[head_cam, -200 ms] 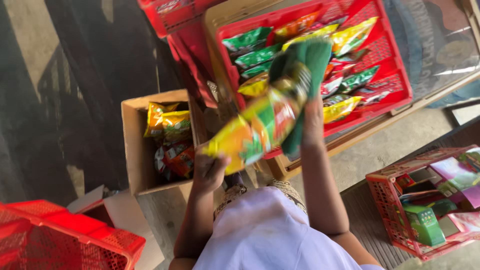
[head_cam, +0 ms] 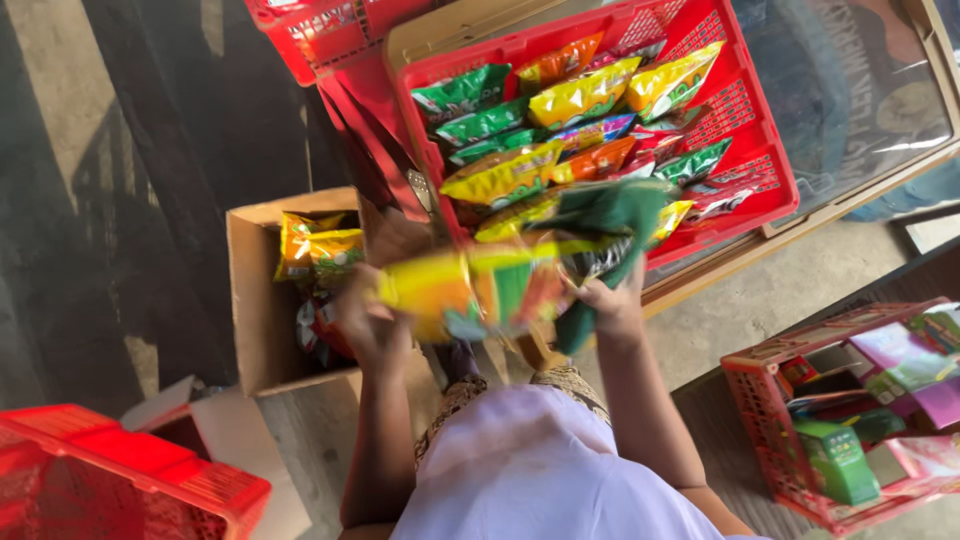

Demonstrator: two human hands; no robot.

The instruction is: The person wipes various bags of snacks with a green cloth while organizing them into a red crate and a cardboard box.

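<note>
Both my hands hold a strip of joined snack packets [head_cam: 480, 285], yellow, orange and green, blurred by motion. My left hand [head_cam: 368, 325] grips its yellow end near the cardboard box [head_cam: 258, 300]. My right hand [head_cam: 610, 300] grips the other end together with a dark green packet [head_cam: 605, 215]. The strip hangs level in front of a red plastic crate [head_cam: 770, 170] filled with several bright snack packets [head_cam: 560, 100]. The box holds more yellow and red packets [head_cam: 320, 250].
A red basket [head_cam: 110, 480] sits at the lower left beside a small open carton [head_cam: 215, 425]. A pale red crate [head_cam: 860, 400] with small boxes stands at the right. Another red crate [head_cam: 310, 30] lies behind. My white-clad lap [head_cam: 540, 470] fills the bottom centre.
Both hands have lowered the packet strip and swung it from a slant to nearly level. The view has shifted, so the red crate's packets show more fully.
</note>
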